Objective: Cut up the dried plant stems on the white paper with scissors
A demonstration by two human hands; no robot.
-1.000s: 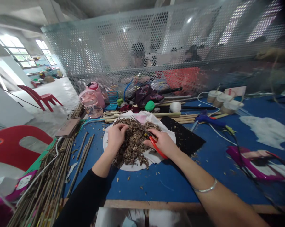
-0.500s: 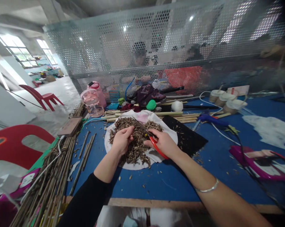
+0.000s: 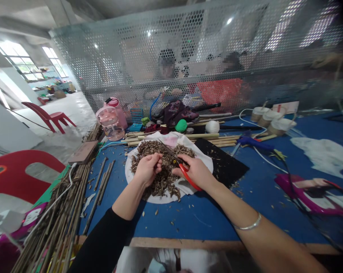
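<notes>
My right hand (image 3: pixel 194 171) grips a pair of scissors (image 3: pixel 188 178) by the red handles, its dark blades pointing up and left. Beneath both hands lies a heap of brown dried plant bits (image 3: pixel 167 185) on a round white cloth (image 3: pixel 201 153). My left hand (image 3: pixel 149 168) is over the left side of this heap, thumb and fingers pinched together. Whatever sits between those fingertips is too small to make out. The scissor blades are a short way right of the left hand, apart from it.
A bundle of thin sticks (image 3: pixel 60 204) runs along the left table edge with a phone (image 3: pixel 83 151) on it. Bamboo rods (image 3: pixel 188 138), a green ball (image 3: pixel 181 125) and a white ball (image 3: pixel 212 127) lie behind the cloth. A blue glue gun (image 3: pixel 255 142) rests at right.
My left hand has moved right, from the heap's left edge toward its middle, and its fingers have curled in. The right hand keeps the scissors in nearly the same place.
</notes>
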